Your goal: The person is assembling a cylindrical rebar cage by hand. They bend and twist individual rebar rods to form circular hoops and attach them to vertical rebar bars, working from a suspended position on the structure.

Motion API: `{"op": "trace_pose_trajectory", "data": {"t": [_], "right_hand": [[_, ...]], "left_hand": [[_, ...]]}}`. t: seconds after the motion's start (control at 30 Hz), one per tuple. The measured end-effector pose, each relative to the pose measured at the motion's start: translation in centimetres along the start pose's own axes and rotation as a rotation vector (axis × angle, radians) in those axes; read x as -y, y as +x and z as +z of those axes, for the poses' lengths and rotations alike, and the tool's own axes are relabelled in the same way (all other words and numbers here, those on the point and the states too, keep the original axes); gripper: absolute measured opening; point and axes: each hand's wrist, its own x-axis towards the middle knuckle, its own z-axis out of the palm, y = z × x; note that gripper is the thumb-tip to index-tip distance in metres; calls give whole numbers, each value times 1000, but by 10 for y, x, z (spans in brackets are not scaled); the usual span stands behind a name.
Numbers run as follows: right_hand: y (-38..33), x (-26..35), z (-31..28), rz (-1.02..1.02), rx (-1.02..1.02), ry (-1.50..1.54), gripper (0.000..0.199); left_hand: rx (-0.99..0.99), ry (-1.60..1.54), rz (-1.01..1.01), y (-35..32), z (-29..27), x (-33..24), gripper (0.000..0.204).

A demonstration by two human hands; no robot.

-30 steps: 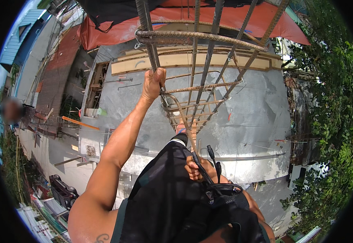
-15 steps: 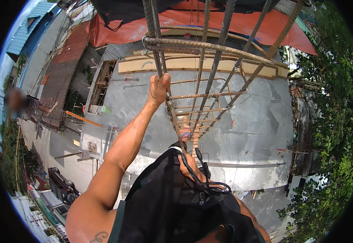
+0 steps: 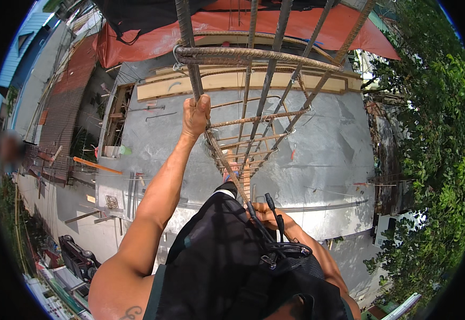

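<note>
My left hand (image 3: 195, 114) is wrapped round an upright ribbed steel bar (image 3: 190, 58) at the near left corner of a tall rebar cage. Below that hand, a thin rusty rod (image 3: 227, 165) slants down toward my waist. There my right hand (image 3: 265, 213) is closed, with its fingers curled beside the rod's lower end and a black cable (image 3: 271, 202). What lies inside those fingers is hidden. Bent steel stirrups (image 3: 259, 56) ring the cage, the upper one just beyond my left hand. My foot (image 3: 231, 173) shows far below, beside the lower stirrups.
Far beneath lies a grey concrete slab (image 3: 328, 160) with timber planks (image 3: 307, 82) along its far side. Beyond hangs an orange tarp (image 3: 152, 40). Leafy trees (image 3: 430, 160) stand at right, a rusty roof (image 3: 67, 106) at left. A black bag (image 3: 216, 256) covers my front.
My right hand has shifted outward and shows more of its forearm. My left hand keeps its hold on the bar. The whole view has slid slightly, with the cage now further left.
</note>
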Motion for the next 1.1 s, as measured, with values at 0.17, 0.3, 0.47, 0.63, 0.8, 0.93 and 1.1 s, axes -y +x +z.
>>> {"op": "trace_pose_trajectory", "data": {"t": [0.17,0.3,0.47,0.63,0.8,0.93,1.1], "right_hand": [[17,-21,-10,-55,-41,-341,33],[36,-31,1,-56,-197,-841,26],[84,-38,37,-170,-177,-699,32],[97,-38,36,-78,-40,-648,36],[84,-41,27,-37,76,-535,35],[82,-41,27,-19,111,-503,34],[82,-39,22,-19,131,-451,33]], "left_hand": [[11,-35,9,3,-2,7,68],[42,-80,8,5,-1,11,66],[31,-100,10,5,0,8,66],[14,-65,-43,5,2,3,67],[13,-34,-58,5,1,4,68],[44,-82,-94,7,-1,4,69],[120,-63,-95,9,-4,1,74]]}}
